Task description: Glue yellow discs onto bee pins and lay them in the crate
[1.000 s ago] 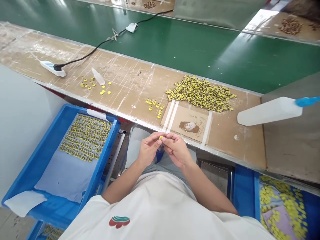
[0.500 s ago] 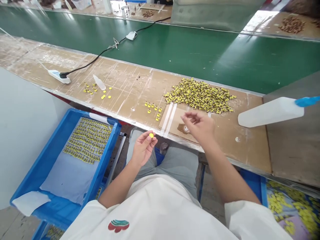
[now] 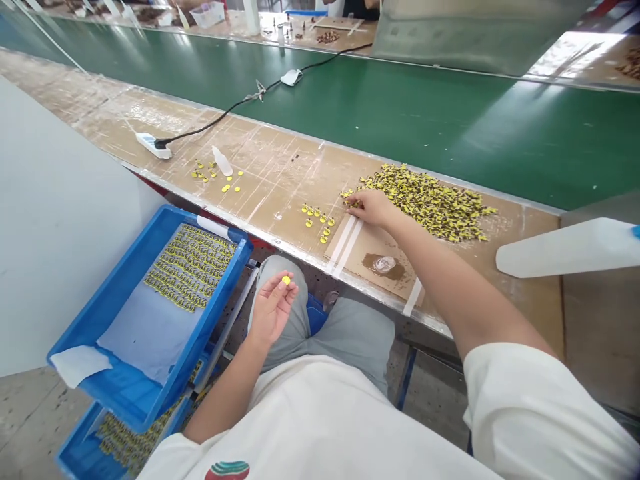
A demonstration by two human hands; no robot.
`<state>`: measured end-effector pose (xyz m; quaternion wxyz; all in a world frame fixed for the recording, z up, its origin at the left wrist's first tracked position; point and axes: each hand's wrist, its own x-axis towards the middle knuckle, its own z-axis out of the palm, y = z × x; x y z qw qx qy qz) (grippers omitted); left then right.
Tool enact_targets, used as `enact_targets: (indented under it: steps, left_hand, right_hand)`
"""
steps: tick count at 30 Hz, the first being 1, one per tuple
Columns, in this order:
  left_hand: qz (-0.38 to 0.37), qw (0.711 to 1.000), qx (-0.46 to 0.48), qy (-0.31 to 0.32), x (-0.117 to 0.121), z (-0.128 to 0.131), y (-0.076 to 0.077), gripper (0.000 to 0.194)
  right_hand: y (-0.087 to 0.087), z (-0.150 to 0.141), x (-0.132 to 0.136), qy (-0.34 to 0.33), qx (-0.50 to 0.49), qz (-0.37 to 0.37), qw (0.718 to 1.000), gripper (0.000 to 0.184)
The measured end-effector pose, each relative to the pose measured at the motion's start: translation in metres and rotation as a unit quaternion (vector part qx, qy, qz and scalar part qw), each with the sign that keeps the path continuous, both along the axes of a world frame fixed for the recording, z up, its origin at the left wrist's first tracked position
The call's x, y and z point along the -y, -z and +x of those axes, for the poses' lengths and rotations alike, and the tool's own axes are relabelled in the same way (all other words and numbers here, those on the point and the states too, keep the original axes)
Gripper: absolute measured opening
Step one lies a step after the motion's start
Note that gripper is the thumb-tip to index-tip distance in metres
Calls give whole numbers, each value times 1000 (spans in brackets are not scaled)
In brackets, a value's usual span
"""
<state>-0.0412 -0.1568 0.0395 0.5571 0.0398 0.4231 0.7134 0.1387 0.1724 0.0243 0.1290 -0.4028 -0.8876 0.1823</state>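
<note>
My left hand (image 3: 273, 308) hovers over my lap, palm up, pinching a small yellow disc (image 3: 286, 281) at its fingertips. My right hand (image 3: 370, 205) reaches out over the brown worktop and its fingertips pinch at the left edge of a large heap of small yellow-and-black parts (image 3: 425, 201). What those fingers hold is too small to make out. A short row of yellow parts (image 3: 317, 217) lies just left of that hand. A taped cardboard sheet (image 3: 380, 257) with a stained patch lies under my right forearm.
A blue tray (image 3: 125, 373) with rows of yellow parts on grey cloth stands at my left; a second tray sits below it. A small bottle (image 3: 221, 161), loose yellow discs, a power strip (image 3: 153, 145) with cable and a big white bottle (image 3: 570, 247) lie on the worktop. A green belt (image 3: 400, 113) runs behind.
My hands were together on the yellow disc; the right hand let go and reached forward to the heap. The left hand kept the disc and sank slightly.
</note>
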Motion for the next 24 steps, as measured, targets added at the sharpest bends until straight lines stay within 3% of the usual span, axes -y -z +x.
enact_targets:
  steps: [8, 12, 18, 21, 24]
  left_hand:
    - [-16, 999, 15, -23, 2, 6, 2, 26]
    - [-16, 1000, 23, -11, -4, 13, 4, 26]
    - [9, 999, 30, 26, -23, 23, 10, 26]
    - [21, 998, 21, 52, -39, 32, 13, 26]
    - [32, 996, 10, 84, -58, 42, 14, 26]
  right_hand:
    - [3, 30, -7, -3, -23, 10, 1000, 25]
    - [-7, 44, 6, 22, -115, 2, 993, 26]
    - [-22, 97, 68, 176, -224, -8, 959, 29]
    - [-10, 130, 105, 227, -220, 0, 949, 28]
    - [11, 153, 132, 229, -181, 48, 955, 26]
